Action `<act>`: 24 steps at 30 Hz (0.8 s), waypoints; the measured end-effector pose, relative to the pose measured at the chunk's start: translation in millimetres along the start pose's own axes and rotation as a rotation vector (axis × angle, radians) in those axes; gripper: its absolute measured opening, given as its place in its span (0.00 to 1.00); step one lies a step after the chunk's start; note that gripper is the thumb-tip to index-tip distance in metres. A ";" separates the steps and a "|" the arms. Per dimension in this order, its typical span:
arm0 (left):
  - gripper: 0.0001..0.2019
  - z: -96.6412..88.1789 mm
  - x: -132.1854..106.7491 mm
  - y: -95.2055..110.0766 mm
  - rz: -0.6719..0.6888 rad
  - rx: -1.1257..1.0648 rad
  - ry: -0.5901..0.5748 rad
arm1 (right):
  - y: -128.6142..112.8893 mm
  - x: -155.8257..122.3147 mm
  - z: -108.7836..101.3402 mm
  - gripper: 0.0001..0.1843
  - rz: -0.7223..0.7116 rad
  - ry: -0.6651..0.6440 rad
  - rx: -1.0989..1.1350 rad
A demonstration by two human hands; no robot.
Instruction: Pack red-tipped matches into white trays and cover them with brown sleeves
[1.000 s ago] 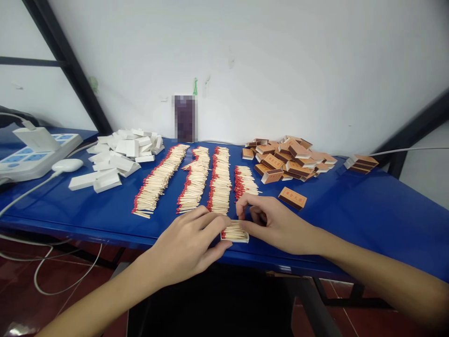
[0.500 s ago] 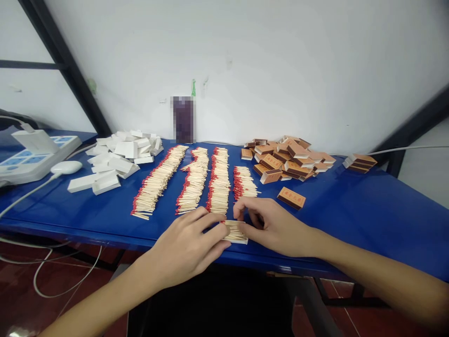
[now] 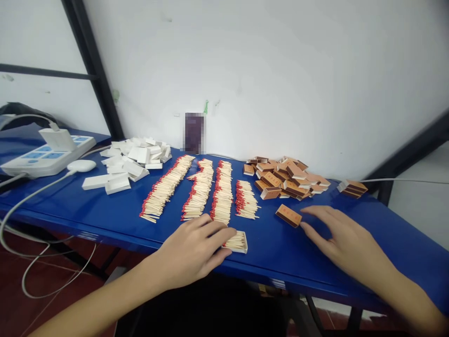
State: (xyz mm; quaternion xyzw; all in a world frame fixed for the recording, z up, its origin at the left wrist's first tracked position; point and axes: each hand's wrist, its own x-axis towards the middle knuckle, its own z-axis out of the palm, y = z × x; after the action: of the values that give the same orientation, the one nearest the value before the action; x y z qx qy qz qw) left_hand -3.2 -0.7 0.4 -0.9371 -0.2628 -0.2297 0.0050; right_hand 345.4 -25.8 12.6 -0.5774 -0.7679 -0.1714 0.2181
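Observation:
My left hand grips the left end of a white matchbox tray at the table's front edge. Matches lie side by side in that tray; its left end is hidden under my fingers. To the right, my right hand is open, thumb and forefinger apart at the right end of a single orange matchbox sleeve. Whether the fingertips touch the sleeve, I cannot tell. Behind my left hand, red-headed matches lie in several rows, the shortest row on the right.
White empty trays are heaped at the back left. Orange sleeves form a pile at the back right, with a few more sleeves farther right. A power strip and white cables occupy the left side. A pixelated dark object leans on the wall.
My right hand has left the filled tray and moved right to the lone orange sleeve, its fingers opening. My left hand stays on the tray. The view has shifted slightly.

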 end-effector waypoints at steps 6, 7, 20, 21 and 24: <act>0.16 -2.9 1.5 1.7 -0.003 0.013 -0.044 | 4.4 -1.6 19.0 0.22 0.167 -0.124 0.114; 0.16 -3.0 1.6 1.9 -0.009 0.013 -0.046 | -1.4 2.6 19.2 0.22 0.175 -0.111 0.128; 0.16 -2.1 0.5 3.1 -0.025 0.032 -0.006 | -80.2 -9.2 -4.1 0.09 -0.244 -0.068 0.335; 0.16 -2.1 0.5 3.3 -0.025 0.034 -0.007 | -80.9 -9.1 -3.4 0.08 -0.229 -0.054 0.362; 0.16 -2.0 -0.3 3.9 -0.010 0.034 -0.008 | -81.6 -6.0 -1.4 0.05 -0.199 -0.026 0.424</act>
State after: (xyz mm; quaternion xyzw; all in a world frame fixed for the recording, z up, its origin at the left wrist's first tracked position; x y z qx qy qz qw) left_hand -2.3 -4.5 2.5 -0.9365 -0.2713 -0.2214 0.0189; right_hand 268.6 -53.8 9.7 -0.4422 -0.8426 -0.0195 0.3066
